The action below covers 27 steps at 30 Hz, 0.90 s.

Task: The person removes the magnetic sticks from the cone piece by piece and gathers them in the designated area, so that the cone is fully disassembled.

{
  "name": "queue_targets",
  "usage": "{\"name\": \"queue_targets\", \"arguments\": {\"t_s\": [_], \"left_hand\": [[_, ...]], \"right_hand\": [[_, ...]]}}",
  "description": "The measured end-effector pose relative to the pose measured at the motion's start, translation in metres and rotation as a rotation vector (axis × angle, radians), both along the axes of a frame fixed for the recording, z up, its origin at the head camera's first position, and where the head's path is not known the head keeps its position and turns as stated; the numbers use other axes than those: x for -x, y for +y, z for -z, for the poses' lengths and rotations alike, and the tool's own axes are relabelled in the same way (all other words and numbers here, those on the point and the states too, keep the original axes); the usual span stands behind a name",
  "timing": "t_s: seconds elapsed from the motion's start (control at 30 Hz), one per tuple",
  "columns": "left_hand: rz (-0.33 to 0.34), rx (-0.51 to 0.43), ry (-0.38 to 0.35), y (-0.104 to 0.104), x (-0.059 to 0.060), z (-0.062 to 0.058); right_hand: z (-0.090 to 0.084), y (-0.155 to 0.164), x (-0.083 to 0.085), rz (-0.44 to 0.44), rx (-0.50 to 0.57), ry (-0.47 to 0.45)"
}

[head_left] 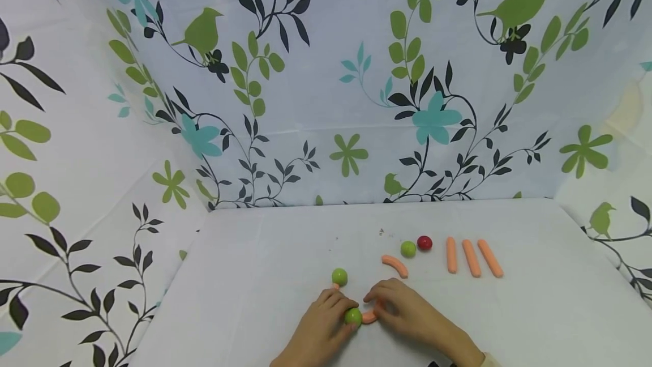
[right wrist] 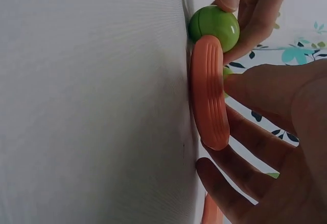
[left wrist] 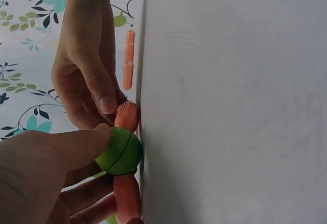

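Note:
My left hand [head_left: 323, 321] pinches a green ball [head_left: 353, 316] between thumb and fingers, low over the white table. A curved orange rod [right wrist: 208, 91] with grooves along its side meets that ball at one end. The right hand [head_left: 407, 310] holds this rod, thumb on its side and fingers near its far end. On the ball's other side sits a second orange rod [left wrist: 126, 196], mostly covered by the left hand in the head view. Beyond it, another green ball [head_left: 339, 276] touches that rod's visible tip.
Further back on the white table [head_left: 244, 276] lie a loose curved orange rod [head_left: 394, 266], a green ball [head_left: 408, 249] and a red ball [head_left: 424, 243]. To their right are three straight orange rods [head_left: 471, 258] side by side. Patterned cloth [head_left: 326, 101] hangs behind the table.

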<state>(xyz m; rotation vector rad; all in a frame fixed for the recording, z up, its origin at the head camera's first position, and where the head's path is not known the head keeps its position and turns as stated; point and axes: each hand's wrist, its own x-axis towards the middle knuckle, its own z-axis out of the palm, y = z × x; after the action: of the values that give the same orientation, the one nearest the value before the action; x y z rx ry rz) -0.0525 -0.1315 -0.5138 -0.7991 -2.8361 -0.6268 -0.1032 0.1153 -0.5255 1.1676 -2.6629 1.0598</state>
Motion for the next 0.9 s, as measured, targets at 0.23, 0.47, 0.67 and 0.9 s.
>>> {"name": "queue_targets", "arguments": {"t_s": [0.23,0.47,0.67,0.9], "left_hand": [[0.075,-0.123,-0.010,-0.006,0.004,0.010],[0.139,-0.278,-0.060,-0.012,0.007,0.024],[0.187,-0.329,-0.034,-0.015,0.010,0.031],[0.214,-0.335,0.031,-0.017,0.012,0.036]], "right_hand": [[-0.003,0.001,-0.001,-0.044,-0.002,-0.008],[-0.005,0.004,-0.001,-0.069,-0.002,-0.023],[-0.004,0.007,0.000,-0.096,-0.012,-0.021],[-0.003,0.005,0.003,-0.116,-0.009,-0.045]]}}
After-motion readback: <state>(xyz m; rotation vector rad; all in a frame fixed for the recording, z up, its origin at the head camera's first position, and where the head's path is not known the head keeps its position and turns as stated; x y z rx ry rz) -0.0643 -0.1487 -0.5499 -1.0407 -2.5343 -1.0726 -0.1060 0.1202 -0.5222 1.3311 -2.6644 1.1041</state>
